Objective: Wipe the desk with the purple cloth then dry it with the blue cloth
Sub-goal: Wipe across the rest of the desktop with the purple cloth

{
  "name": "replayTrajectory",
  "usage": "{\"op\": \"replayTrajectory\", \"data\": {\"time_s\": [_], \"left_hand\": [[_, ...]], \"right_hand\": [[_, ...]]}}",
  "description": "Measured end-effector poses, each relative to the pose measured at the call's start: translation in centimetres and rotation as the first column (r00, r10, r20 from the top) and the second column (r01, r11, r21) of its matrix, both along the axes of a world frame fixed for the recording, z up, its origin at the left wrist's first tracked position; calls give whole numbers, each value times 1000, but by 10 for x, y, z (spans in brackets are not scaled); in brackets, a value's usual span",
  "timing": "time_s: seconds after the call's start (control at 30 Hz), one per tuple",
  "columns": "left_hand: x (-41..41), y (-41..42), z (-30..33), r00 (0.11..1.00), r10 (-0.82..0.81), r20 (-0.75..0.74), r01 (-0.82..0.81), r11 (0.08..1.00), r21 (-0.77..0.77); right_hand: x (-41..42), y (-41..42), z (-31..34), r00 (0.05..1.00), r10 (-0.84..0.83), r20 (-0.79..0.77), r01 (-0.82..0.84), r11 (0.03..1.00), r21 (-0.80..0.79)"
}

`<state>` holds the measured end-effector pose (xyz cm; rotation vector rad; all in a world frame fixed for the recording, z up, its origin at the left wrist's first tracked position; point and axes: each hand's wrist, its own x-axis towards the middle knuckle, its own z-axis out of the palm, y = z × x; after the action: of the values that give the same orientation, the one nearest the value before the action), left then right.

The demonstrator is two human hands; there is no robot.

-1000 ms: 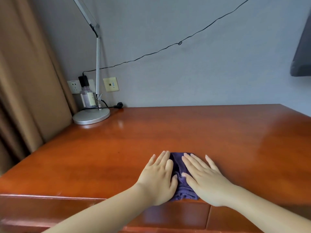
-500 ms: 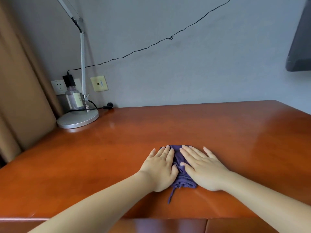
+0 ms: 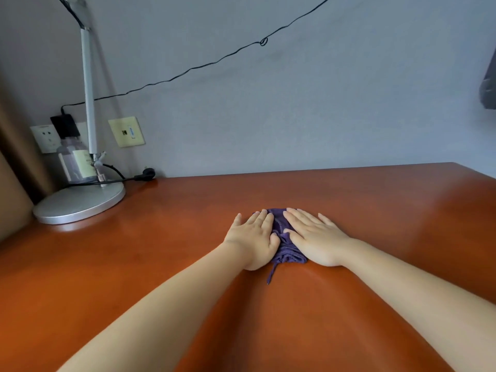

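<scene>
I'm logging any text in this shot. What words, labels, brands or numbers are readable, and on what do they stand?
No text here can be read.
Bottle beside the lamp base: pale label, print too blurred.
Beige wall plate: small blue tag, too small to read.
White wall socket: no legible marking.
Purple cloth, desk: none.

Grey wall, silver lamp, brown curtain

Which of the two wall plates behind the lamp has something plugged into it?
The white outlet on the left, carrying a black adapter. The yellowish plate, right of the lamp pole, has nothing plugged in.
</scene>
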<state>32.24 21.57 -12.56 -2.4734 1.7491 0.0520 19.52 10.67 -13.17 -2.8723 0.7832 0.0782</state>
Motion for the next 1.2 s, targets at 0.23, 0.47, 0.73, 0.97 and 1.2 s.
{"op": "replayTrajectory", "data": {"time_s": [0.23, 0.47, 0.73, 0.97, 1.2], "left_hand": [[49, -73, 0, 999, 32, -20, -33, 999, -38], [96, -139, 2, 999, 46, -27, -48, 997, -57], [132, -196, -1, 998, 57, -30, -59, 994, -90], [125, -196, 1, 996, 83, -39, -87, 991, -104], [74, -159, 3, 994, 89, -60, -94, 993, -75]], "right_hand": [[53, -67, -1, 999, -37, 27, 37, 999, -10], [105, -131, -3, 997, -61, 37, 61, 998, -17], [140, -184, 1, 995, -94, 40, 96, 995, -39], [137, -187, -1, 993, -97, 64, 98, 995, -10], [85, -149, 0, 994, -96, 47, 96, 995, 16]]}}
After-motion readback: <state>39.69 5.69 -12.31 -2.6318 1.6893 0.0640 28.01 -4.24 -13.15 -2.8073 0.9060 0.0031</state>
